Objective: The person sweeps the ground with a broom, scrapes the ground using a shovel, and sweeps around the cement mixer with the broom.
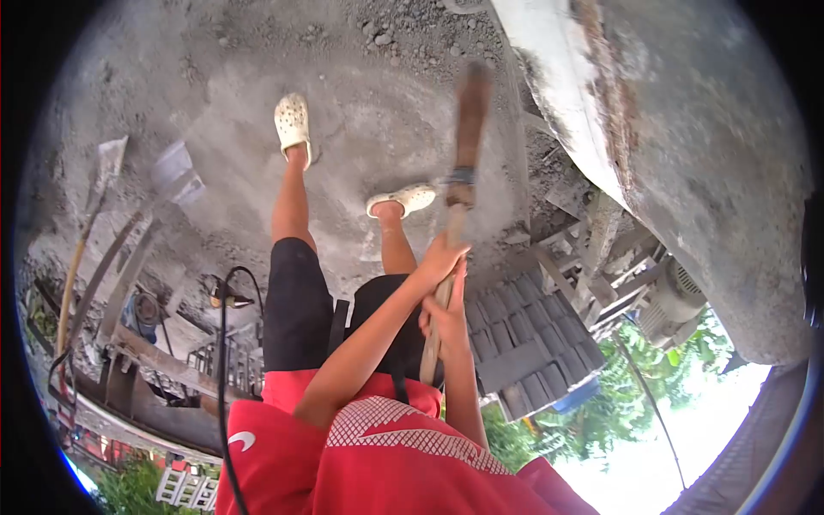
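A long-handled tool (435, 339) runs up the middle of the view, its pale wooden handle ending in a dark collar and a narrow, rusty-brown end blurred by motion. My left hand (442, 260) is wrapped round the handle just below the collar. Lower on the same handle, close to my body, my right hand (445, 321) is closed round it. The far end of the tool hangs over dusty grey ground (369, 112), to the right of my feet in cream clogs (293, 120). What its tip touches, if anything, cannot be made out.
Stacked grey blocks (528, 339) lie at right, near a motor (674, 305) and a big cement-coated drum or vessel (712, 163). Long-handled tools (77, 257) and metal frames stand at left. A black cable (223, 378) hangs down at left. Gravel (386, 34) lies at the top.
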The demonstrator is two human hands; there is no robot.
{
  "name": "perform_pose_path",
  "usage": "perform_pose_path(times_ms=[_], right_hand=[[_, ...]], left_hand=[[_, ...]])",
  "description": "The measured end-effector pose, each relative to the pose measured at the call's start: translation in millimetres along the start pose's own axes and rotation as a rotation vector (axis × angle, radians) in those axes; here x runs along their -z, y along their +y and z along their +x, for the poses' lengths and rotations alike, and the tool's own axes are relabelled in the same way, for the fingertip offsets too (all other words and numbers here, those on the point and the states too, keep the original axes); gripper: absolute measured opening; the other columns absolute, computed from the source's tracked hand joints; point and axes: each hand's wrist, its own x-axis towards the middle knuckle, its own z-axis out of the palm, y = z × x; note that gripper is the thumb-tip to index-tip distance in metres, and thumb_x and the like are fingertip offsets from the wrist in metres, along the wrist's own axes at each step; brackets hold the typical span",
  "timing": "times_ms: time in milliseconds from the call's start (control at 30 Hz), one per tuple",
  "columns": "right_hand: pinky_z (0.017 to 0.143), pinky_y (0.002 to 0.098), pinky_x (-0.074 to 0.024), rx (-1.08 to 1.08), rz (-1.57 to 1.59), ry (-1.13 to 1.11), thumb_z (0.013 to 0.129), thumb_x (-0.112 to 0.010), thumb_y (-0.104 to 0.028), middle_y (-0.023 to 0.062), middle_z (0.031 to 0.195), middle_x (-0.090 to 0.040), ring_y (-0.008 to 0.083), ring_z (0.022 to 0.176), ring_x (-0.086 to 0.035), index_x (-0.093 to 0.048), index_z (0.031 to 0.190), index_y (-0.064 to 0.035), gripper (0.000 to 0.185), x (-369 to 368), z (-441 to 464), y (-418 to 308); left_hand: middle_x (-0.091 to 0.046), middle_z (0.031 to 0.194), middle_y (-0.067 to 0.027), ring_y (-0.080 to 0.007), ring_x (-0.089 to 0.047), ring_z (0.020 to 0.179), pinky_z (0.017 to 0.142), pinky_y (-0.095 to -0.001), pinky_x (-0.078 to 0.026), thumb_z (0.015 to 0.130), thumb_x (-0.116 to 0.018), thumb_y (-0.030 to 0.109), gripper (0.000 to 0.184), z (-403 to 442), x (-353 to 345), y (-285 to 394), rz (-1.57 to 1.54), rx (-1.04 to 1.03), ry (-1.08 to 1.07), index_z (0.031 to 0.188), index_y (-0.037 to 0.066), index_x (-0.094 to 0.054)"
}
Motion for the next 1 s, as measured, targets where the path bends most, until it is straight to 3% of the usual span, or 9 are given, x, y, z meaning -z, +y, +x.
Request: perform_pose_path(times_ms=[133,233,333,400,500,567,733,900,1000], right_hand=[[0.047,0.0218,-0.0390,-0.052,0.280,0.242,0.082,-0.048,-0.005,0.0004,0.066,-0.044,0.0093,0.052,-0.042,-0.023,0.134,-0.0154,0.058,-31.5,93.8,-13.7],[0.050,0.0213,-0.0382,-0.207,0.231,-0.010,0.083,-0.050,-0.010,-0.0016,0.061,-0.043,0.0094,0.054,-0.044,-0.051,0.096,-0.0067,0.013,-71.1,146.7,10.1],[0.047,0.0233,-0.0389,-0.286,-0.044,-0.138,0.082,-0.051,-0.011,-0.0004,0.061,-0.045,0.0125,0.051,-0.047,-0.049,0.102,-0.0079,0.020,-167.2,106.9,31.3],[0.042,0.0273,-0.0420,-0.113,0.132,-0.321,0.080,-0.051,-0.008,0.0056,0.064,-0.049,0.0154,0.045,-0.047,-0.015,0.132,-0.0100,0.064,-193.2,55.0,32.3],[0.039,0.0247,-0.0396,-0.301,0.143,-0.353,0.079,-0.051,-0.006,0.0036,0.059,-0.046,0.0125,0.043,-0.045,-0.010,0.136,-0.0155,0.072,-161.9,-0.1,34.3],[0.032,0.0223,-0.0350,-0.172,0.104,-0.376,0.078,-0.049,-0.001,0.0011,0.058,-0.042,0.0077,0.038,-0.040,0.001,0.140,-0.0210,0.082,-119.2,-0.4,6.3],[0.035,0.0226,-0.0353,-0.005,-0.004,-0.057,0.078,-0.045,0.002,0.0014,0.069,-0.043,0.0089,0.040,-0.039,0.003,0.140,-0.0189,0.081,-53.9,-12.1,-34.8],[0.050,0.0219,-0.0394,-0.078,0.275,0.161,0.085,-0.047,-0.017,-0.0011,0.074,-0.045,0.0088,0.060,-0.044,-0.042,0.117,-0.0072,0.033,-53.8,126.3,-39.8],[0.056,0.0246,-0.0433,-0.132,0.239,0.062,0.086,-0.049,-0.028,-0.0019,0.075,-0.053,0.0102,0.064,-0.051,-0.054,0.094,-0.0112,0.019,-117.6,182.5,-68.8]], left_hand=[[-0.052,0.062,-0.0054,-0.0167,-0.049,0.049,0.047,-0.0342,-0.043,0.072,-0.057,0.035,0.034,147.2,52.4,-52.5,0.378,0.116,-0.258,0.086,0.004,-0.051],[-0.054,0.066,-0.0049,-0.0153,-0.048,0.058,0.053,-0.0327,-0.042,0.075,-0.053,0.028,0.024,128.4,131.0,2.3,0.430,0.245,-0.020,0.077,0.003,-0.055],[-0.056,0.065,-0.0043,-0.0145,-0.053,0.059,0.051,-0.0314,-0.044,0.079,-0.053,0.024,0.021,38.6,230.2,65.2,0.597,-0.198,0.089,0.080,0.004,-0.057],[-0.053,0.061,-0.0037,-0.0152,-0.054,0.058,0.049,-0.0295,-0.043,0.079,-0.052,0.021,0.019,-33.1,229.9,86.7,0.469,-0.079,0.249,0.075,0.002,-0.056],[-0.052,0.058,-0.0052,-0.0172,-0.052,0.052,0.047,-0.0274,-0.043,0.079,-0.047,0.010,0.013,-48.0,235.9,0.4,0.122,0.133,0.186,0.077,0.000,-0.055],[-0.049,0.058,-0.0061,-0.0185,-0.054,0.052,0.046,-0.0301,-0.045,0.079,-0.048,0.011,0.009,-94.5,112.7,117.6,-0.214,0.183,0.480,0.076,0.003,-0.052],[-0.050,0.063,-0.0057,-0.0145,-0.050,0.053,0.048,-0.0268,-0.044,0.078,-0.054,0.012,0.014,-36.1,16.9,88.2,-0.524,0.167,-0.027,0.083,0.005,-0.043],[-0.051,0.052,-0.0051,-0.0161,-0.052,0.050,0.046,-0.0313,-0.044,0.074,-0.058,0.012,0.014,103.7,26.4,111.3,0.200,0.008,-0.341,0.063,0.004,-0.052],[-0.049,0.056,-0.0021,-0.0130,-0.046,0.050,0.049,-0.0311,-0.038,0.069,-0.058,0.017,0.012,150.4,92.2,147.9,0.196,0.121,-0.030,0.061,0.010,-0.052]])
